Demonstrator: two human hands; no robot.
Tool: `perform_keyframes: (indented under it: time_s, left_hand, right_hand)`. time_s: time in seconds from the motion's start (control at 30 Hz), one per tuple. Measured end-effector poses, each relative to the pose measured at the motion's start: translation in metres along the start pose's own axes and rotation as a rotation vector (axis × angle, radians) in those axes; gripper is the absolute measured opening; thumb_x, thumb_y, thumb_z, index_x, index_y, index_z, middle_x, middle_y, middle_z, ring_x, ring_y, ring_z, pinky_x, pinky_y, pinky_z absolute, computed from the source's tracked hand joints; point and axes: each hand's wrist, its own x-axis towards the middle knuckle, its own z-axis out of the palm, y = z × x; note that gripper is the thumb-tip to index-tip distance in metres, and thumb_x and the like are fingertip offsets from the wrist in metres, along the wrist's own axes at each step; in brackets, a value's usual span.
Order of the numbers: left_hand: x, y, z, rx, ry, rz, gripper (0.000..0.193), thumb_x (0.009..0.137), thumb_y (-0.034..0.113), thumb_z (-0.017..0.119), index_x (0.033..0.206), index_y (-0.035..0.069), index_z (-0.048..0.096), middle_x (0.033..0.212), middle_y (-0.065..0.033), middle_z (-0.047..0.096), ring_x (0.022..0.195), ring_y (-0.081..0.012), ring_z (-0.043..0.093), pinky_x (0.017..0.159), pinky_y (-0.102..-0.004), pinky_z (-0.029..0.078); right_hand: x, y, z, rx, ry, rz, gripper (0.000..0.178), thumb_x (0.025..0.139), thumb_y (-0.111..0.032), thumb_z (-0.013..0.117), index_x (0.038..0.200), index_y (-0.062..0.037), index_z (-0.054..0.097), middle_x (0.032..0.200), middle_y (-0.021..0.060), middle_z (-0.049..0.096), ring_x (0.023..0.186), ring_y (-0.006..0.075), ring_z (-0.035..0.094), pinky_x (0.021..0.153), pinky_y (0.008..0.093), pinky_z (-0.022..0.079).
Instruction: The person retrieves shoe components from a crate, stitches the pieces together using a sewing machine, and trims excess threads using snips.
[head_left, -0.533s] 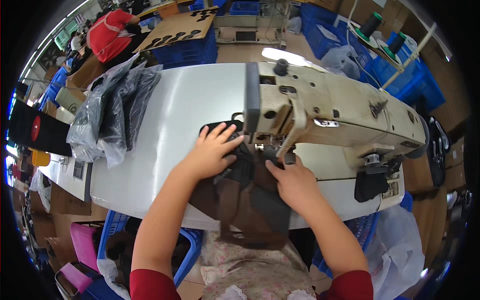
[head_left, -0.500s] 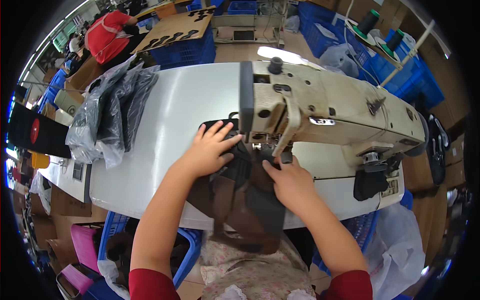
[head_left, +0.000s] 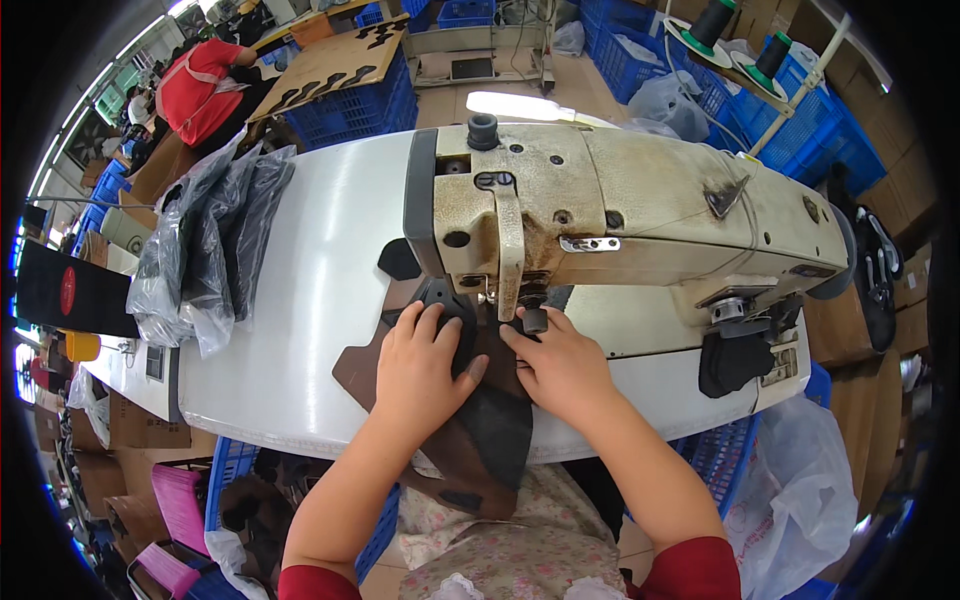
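A beige sewing machine (head_left: 640, 220) stands over a brown and black leather-like workpiece (head_left: 498, 425) made of several flat panels. One brown panel (head_left: 360, 372) spreads left over the table, and the near end hangs over the front edge above my lap. My left hand (head_left: 425, 365) lies on the workpiece left of the needle area, fingers stretched forward and thumb apart. My right hand (head_left: 565, 370) rests on it just right of the presser area, thumb and fingers apart. The machine's dark knob hides part of its fingertips, and the needle tip is hard to make out.
Plastic-wrapped dark material (head_left: 215, 245) lies on the white table (head_left: 300, 310) at left. Thread cones (head_left: 712, 25) stand at back right. A black cloth piece (head_left: 735, 365) sits under the machine's right end. Blue crates (head_left: 355, 105) stand behind; a person in red (head_left: 200, 90) works far left.
My left hand has come nearer to me, and the workpiece has turned, with a brown panel now spread out at left. My right hand stays by the needle area. The whole view has shifted slightly.
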Motion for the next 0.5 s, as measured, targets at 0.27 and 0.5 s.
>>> perform_keyframes:
  time_s: [0.27,0.5]
  left_hand:
    - [-0.004,0.007,-0.013,-0.015,-0.183,-0.011,0.064,0.074,0.050,0.070,0.114,0.001,0.062,0.127,-0.0195,0.055,0.110,-0.0358,0.050,0.095,-0.0429,0.042]
    - [-0.002,-0.001,-0.032,-0.045,-0.337,0.043,0.070,0.073,0.059,0.065,0.118,0.005,0.062,0.126,-0.0171,0.056,0.115,-0.0342,0.048,0.097,-0.0466,0.039]
  right_hand:
    - [0.003,0.004,0.001,-0.007,0.005,0.003,0.031,0.075,-0.019,0.066,0.105,-0.0142,0.067,0.126,0.0090,0.056,0.123,0.0251,0.049,0.079,0.0354,0.055]
    - [0.012,0.012,-0.010,-0.072,-0.012,0.003,0.018,0.078,-0.022,0.066,0.093,-0.0143,0.070,0.126,0.0088,0.056,0.120,0.0268,0.050,0.075,0.0374,0.055]
